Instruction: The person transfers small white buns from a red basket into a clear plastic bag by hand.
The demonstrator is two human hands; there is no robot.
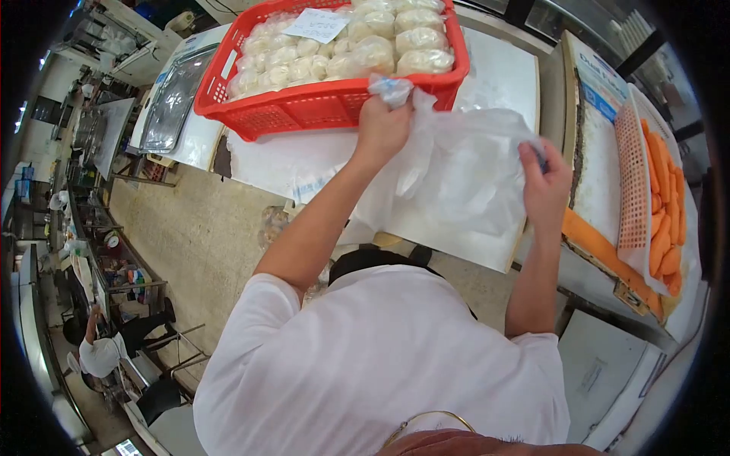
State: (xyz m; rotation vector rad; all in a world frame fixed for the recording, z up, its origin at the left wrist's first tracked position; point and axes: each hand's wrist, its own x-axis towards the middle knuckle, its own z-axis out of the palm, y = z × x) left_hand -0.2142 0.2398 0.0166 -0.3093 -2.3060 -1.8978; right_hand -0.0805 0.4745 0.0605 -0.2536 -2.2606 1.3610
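A thin, translucent white plastic bag [475, 171] is stretched between my two hands above the white table. My left hand [382, 131] is closed round a bunched part of it, where some blue print shows. On the other side, my right hand [546, 178] pinches the bag's far edge between thumb and fingers. Just beyond my left hand stands a red plastic crate [304, 106]. It is filled with rows of pale, round pieces [372, 55] in clear plastic, and a handwritten paper note [316, 25] lies on top.
To the right, a peach-coloured basket [633, 182] holds several carrots [666, 205]. A clear-lidded tray [179, 99] lies on the white surface at the left. Further off at lower left, a person in a white shirt [103, 356] is beside shelves and a metal-legged stand.
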